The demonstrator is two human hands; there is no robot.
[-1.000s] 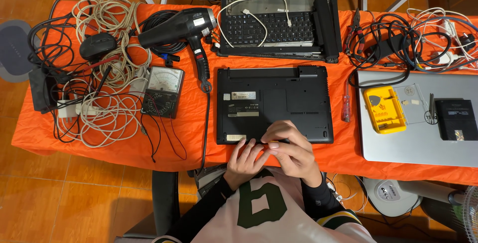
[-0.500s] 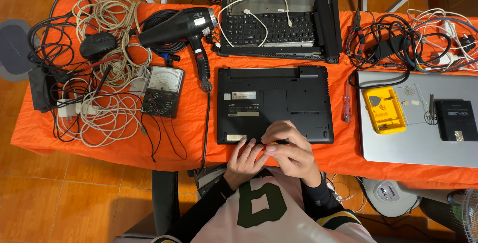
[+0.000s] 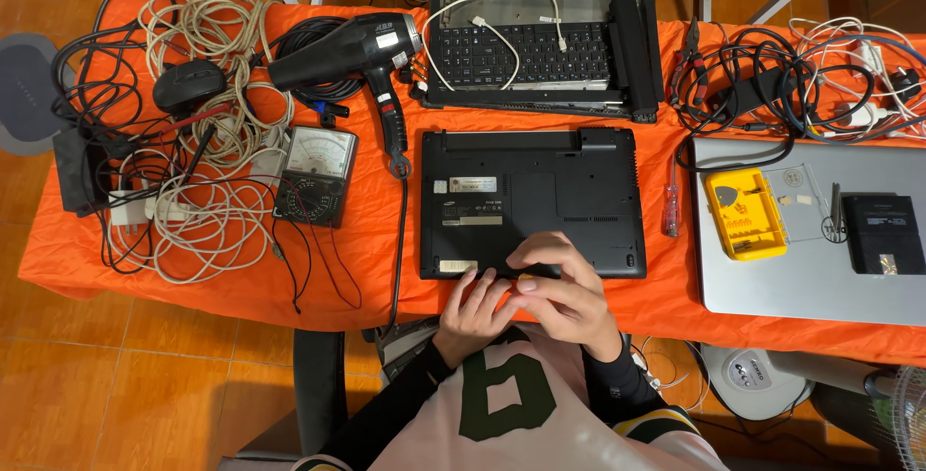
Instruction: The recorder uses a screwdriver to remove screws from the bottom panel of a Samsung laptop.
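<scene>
Fingers of both hands are bunched together at the near edge of the upturned black plastic laptop, the right hand curled narrow around a small yellow-tipped thing, likely a screwdriver handle, while the left hand lies half-open with its fingertips touching the right hand's. Against the frames a moment ago the hands have barely shifted, staying pinched over the same spot on the laptop's underside, so the work there looks unfinished. Just right of the fingers lies a red-handled screwdriver on the orange tablecloth, unmoved.
</scene>
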